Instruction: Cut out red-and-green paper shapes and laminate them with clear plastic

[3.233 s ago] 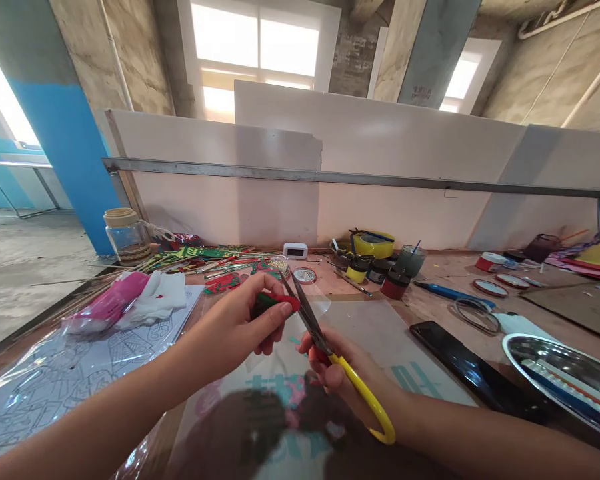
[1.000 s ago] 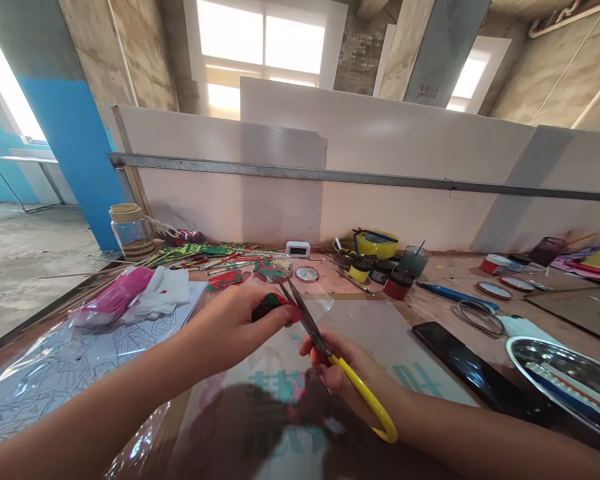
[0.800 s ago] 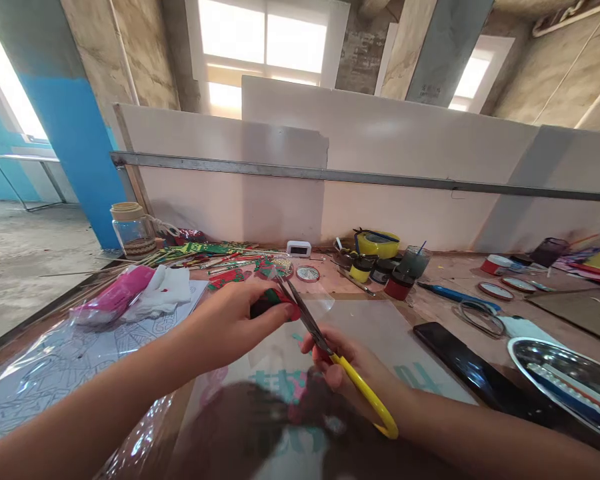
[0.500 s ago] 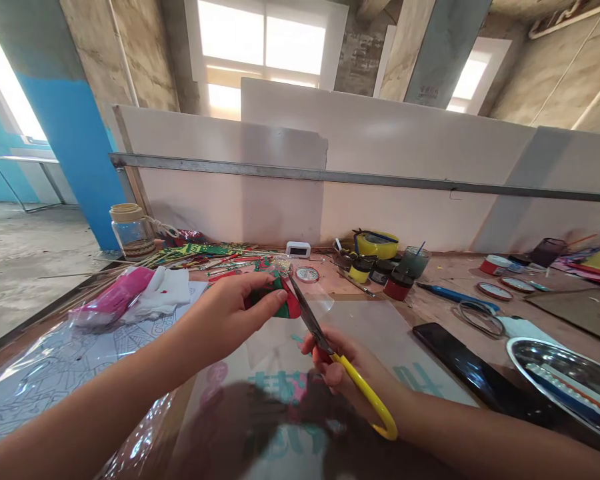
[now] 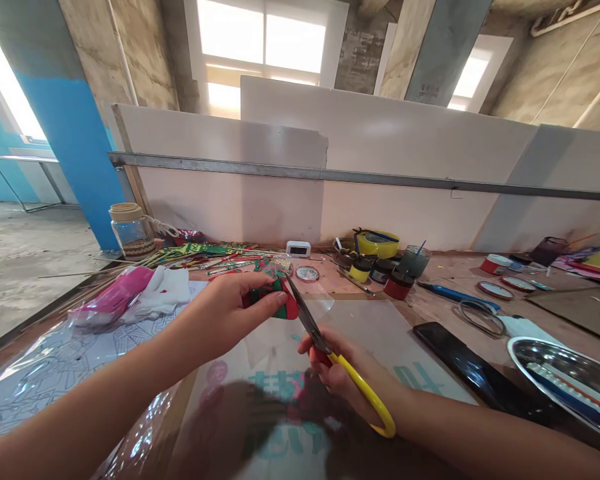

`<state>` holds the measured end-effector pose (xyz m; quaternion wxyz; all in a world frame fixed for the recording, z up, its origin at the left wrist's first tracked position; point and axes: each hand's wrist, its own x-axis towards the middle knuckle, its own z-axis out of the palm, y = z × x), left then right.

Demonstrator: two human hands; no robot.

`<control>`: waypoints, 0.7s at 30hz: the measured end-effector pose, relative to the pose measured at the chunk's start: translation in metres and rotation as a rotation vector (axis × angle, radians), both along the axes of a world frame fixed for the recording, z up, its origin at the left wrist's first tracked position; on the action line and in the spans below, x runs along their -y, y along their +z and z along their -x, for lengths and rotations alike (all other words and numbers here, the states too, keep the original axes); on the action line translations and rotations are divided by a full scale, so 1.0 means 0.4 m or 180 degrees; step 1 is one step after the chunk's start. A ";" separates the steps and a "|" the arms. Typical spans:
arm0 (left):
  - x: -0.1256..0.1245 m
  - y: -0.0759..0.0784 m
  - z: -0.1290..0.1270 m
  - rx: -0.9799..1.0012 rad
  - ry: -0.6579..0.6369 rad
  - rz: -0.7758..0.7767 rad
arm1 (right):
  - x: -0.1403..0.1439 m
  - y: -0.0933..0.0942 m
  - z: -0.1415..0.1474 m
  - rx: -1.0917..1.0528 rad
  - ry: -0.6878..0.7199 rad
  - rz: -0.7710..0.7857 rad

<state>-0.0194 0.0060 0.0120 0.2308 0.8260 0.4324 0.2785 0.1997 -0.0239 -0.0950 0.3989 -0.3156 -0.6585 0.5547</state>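
Between the thumb and fingers of my left hand is a small red and green piece, thin like paper or foil; its exact kind I cannot make out. My right hand grips scissors with yellow handles. Their dark blades point up and away, the tips at the right edge of the piece. The blades look close together. Beneath both hands lies a translucent sheet over teal and pink lettering.
To the left are a pink packet, line drawings under plastic and a glass jar. On the right lie a black phone and a metal tray. Paint jars and a small white clock stand behind.
The red and green piece has turned slightly in my left fingers. The scissors have shifted a little to the left, staying at its edge.
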 end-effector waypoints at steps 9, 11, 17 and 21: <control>0.010 -0.017 -0.018 0.0036 -0.0155 -0.0062 | 0.021 0.031 0.014 -0.0111 0.0105 0.0204; 0.008 -0.018 -0.018 -0.0015 -0.0130 -0.0025 | 0.018 0.034 0.013 -0.0030 0.0010 0.0053; 0.007 -0.013 -0.014 -0.0020 -0.0146 0.0128 | 0.008 0.027 0.005 0.0025 0.0015 0.0059; 0.007 -0.013 -0.011 -0.0029 -0.0142 0.0199 | 0.001 0.015 -0.003 0.0086 0.0026 -0.0017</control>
